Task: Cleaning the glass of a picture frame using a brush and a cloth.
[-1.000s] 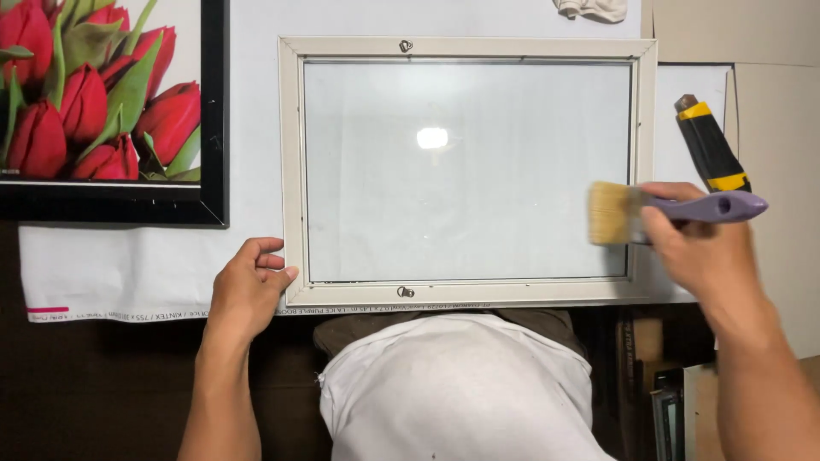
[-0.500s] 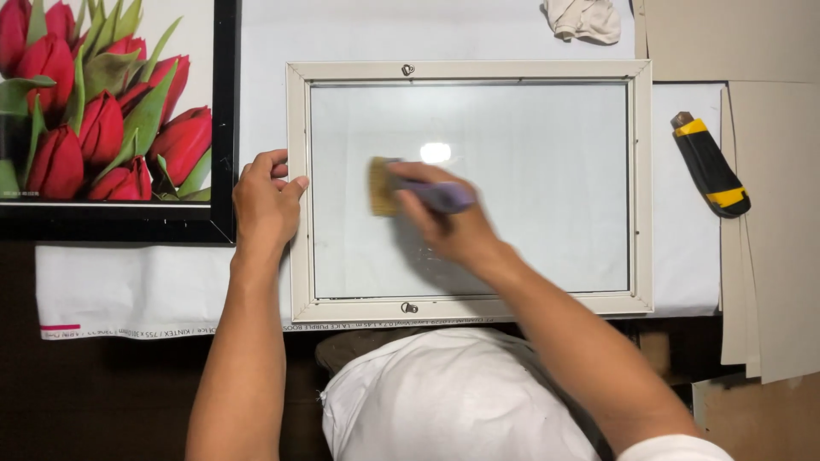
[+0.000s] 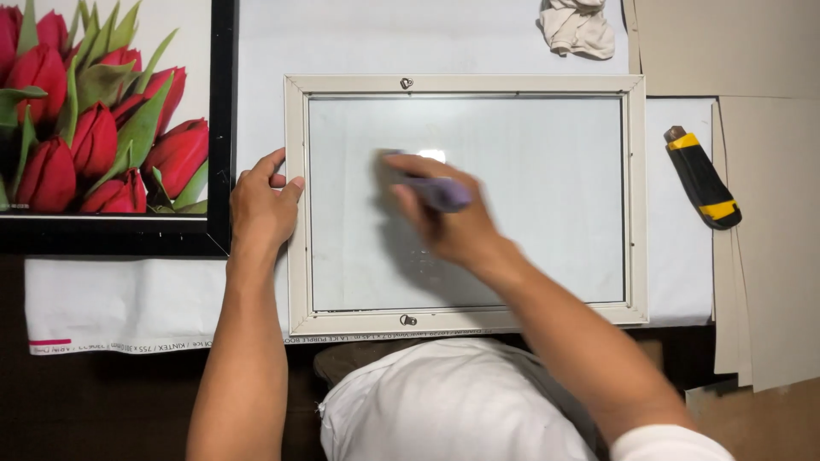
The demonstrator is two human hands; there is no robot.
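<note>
On white sheet: pale frame, glass glaring | left hand steadies edge | right hand grips purple-handled brush

frame: cream, flat, glass up | brush: purple handle (blurred), over glass

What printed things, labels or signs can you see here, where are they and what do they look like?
Tulip print: far left, black frame, red flowers, green leaves on white.
White sheet: under the pale frame, a small dark print line and a pink mark along its near edge.
No packages or screens.
</note>
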